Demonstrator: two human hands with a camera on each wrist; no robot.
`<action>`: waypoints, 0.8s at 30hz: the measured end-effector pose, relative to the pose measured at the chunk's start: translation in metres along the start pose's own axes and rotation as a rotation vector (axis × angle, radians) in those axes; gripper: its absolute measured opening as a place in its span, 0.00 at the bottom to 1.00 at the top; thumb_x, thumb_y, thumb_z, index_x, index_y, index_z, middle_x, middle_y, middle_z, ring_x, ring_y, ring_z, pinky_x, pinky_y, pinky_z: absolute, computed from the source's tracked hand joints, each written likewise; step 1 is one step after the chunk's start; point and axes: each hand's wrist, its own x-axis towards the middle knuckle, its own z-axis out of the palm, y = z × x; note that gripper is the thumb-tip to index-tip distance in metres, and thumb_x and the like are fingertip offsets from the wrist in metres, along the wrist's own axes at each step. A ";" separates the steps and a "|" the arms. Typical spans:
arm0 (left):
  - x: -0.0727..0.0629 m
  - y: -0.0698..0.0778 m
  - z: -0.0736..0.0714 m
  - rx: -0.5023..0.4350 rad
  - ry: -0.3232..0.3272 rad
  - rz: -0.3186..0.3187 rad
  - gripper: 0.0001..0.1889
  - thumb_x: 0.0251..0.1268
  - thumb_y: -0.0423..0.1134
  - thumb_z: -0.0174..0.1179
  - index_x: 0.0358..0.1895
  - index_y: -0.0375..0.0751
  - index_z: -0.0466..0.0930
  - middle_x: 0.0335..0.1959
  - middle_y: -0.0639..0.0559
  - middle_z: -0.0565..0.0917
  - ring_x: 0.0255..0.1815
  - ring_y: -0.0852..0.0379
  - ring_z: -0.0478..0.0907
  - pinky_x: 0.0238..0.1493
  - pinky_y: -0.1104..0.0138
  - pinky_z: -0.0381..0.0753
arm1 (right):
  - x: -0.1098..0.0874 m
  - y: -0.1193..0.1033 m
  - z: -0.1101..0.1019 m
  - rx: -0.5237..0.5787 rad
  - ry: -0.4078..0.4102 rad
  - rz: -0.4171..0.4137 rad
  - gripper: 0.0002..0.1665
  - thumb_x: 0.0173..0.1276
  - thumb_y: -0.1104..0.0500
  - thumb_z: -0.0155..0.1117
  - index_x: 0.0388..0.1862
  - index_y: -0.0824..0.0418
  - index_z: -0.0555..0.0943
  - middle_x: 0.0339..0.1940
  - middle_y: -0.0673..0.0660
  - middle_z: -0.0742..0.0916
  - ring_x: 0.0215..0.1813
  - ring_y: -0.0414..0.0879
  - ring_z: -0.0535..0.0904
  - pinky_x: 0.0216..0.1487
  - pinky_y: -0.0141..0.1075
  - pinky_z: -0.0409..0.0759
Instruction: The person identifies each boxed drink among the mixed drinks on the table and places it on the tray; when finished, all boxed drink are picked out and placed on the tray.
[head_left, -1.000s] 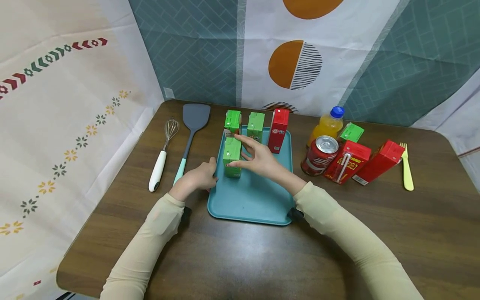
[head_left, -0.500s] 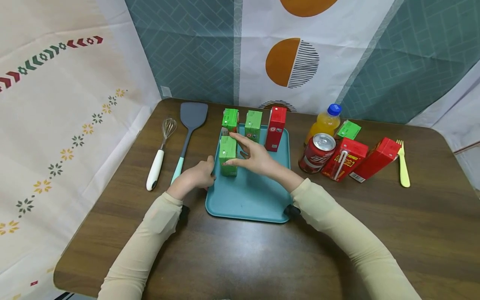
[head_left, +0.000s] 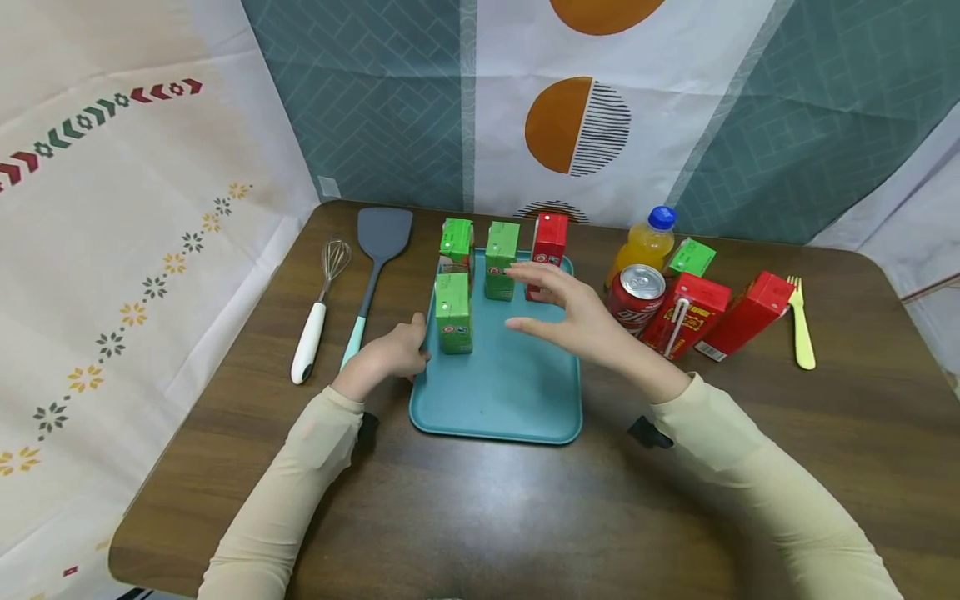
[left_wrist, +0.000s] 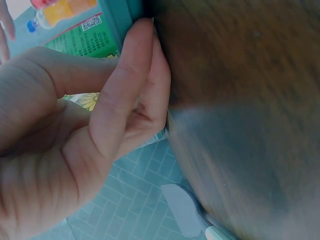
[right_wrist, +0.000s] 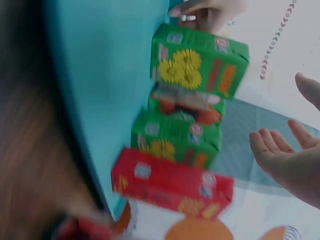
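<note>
Spread right hand hovering over a tray
Left hand pinching its rim near a green carton

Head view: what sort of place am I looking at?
Probably a staged, kitchen-style tabletop rather than a working kitchen: a brown table with patterned cloth hung behind it, a whisk and a tray.

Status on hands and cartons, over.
Left hand grips tray by left rim. Right hand empty, above tray. Four cartons upright on tray. Head view: right hand partly hides red one.
</note>
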 end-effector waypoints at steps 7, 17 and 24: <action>0.001 -0.001 0.001 -0.003 -0.007 -0.003 0.37 0.67 0.29 0.46 0.69 0.22 0.32 0.40 0.30 0.79 0.22 0.53 0.81 0.25 0.66 0.76 | -0.035 -0.007 -0.048 -0.196 0.074 -0.053 0.29 0.57 0.57 0.71 0.59 0.53 0.76 0.59 0.51 0.77 0.56 0.44 0.75 0.51 0.36 0.77; 0.002 0.000 -0.001 0.015 -0.009 -0.006 0.33 0.68 0.29 0.47 0.67 0.21 0.38 0.34 0.34 0.79 0.21 0.53 0.81 0.26 0.66 0.75 | -0.057 0.013 -0.117 -0.422 0.292 -0.054 0.26 0.55 0.64 0.71 0.55 0.57 0.79 0.51 0.54 0.82 0.47 0.24 0.72 0.46 0.17 0.68; 0.001 0.000 -0.001 0.005 0.004 0.019 0.26 0.67 0.29 0.47 0.62 0.22 0.45 0.28 0.36 0.79 0.20 0.53 0.80 0.25 0.67 0.75 | -0.060 0.042 -0.160 -0.357 0.318 0.323 0.33 0.64 0.47 0.62 0.67 0.52 0.68 0.64 0.59 0.74 0.64 0.55 0.70 0.61 0.42 0.69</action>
